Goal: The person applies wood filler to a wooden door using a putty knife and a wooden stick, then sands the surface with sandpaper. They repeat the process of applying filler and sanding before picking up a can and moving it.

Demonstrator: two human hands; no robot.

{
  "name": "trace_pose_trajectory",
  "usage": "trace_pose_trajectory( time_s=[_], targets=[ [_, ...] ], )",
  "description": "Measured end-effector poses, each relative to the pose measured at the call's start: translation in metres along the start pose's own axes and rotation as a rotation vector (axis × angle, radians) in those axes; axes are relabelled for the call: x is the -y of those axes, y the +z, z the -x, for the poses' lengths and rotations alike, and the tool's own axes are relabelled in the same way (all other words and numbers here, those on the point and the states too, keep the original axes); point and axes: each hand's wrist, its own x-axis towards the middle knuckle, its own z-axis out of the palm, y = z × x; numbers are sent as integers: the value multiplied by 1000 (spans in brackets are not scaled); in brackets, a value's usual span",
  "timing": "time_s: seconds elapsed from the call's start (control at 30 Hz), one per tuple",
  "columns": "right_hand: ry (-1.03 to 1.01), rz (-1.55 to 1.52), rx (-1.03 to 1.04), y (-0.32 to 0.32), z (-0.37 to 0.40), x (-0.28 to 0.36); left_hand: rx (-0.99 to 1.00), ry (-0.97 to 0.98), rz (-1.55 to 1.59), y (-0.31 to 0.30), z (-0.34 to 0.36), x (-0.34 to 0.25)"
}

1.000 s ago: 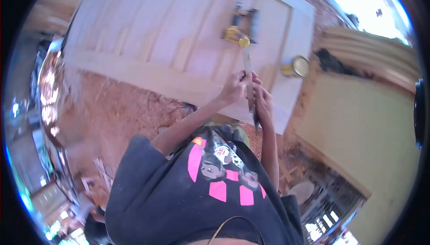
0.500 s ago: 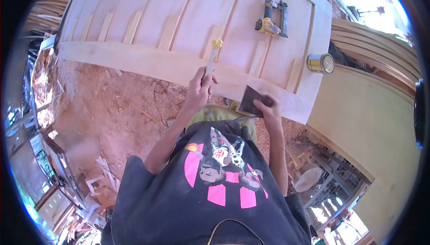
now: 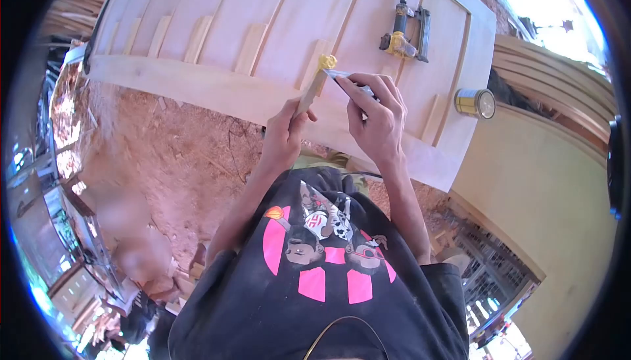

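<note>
My left hand (image 3: 284,133) is closed round a flat wooden stick (image 3: 309,97), which points up and away from me. A lump of yellow paste (image 3: 327,62) sits on the stick's far end. In my right hand (image 3: 380,113) is a thin flat scraper (image 3: 348,82), pinched between thumb and fingers and seen nearly edge-on. The scraper's tip meets the stick just beside the paste. Both hands are above the near edge of a pale wooden door panel (image 3: 217,80). My right fingers hide part of the scraper.
On the panel lie a nail gun (image 3: 399,43) with a hose, a round tin (image 3: 474,103) near the right edge, and several short wood strips (image 3: 252,48). A plywood sheet (image 3: 526,176) is at the right, with stacked boards (image 3: 555,77) behind. Sawdust covers the floor (image 3: 184,143).
My right hand has moved up and left, bringing the scraper from the panel's near edge to the paste on the stick. My left hand still holds the stick.
</note>
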Motion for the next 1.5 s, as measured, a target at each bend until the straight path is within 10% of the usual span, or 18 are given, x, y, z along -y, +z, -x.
trace_pose_trajectory(
  time_s=[0.33, 0.5, 0.67, 0.83, 1.2, 1.37, 1.5],
  targets=[
    [120, 56, 95, 64, 8, 50, 232, 8, 34, -76, -27, 36],
    [516, -536, -191, 94, 13, 58, 312, -162, 329, -103, -45, 35],
    [2, 78, -289, 133, 5, 57, 419, -265, 533, -114, -56, 40],
    [15, 287, -236, 153, 19, 48, 509, -413, 690, -125, -72, 31],
    [304, 88, 25, 134, -28, 73, 288, 88, -77, -133, -100, 46],
    [977, -618, 26, 134, 12, -3, 244, -116, 56, -150, -114, 74],
    [799, -114, 224, 153, 42, -65, 28, -272, 201, -171, -118, 105]
  ],
)
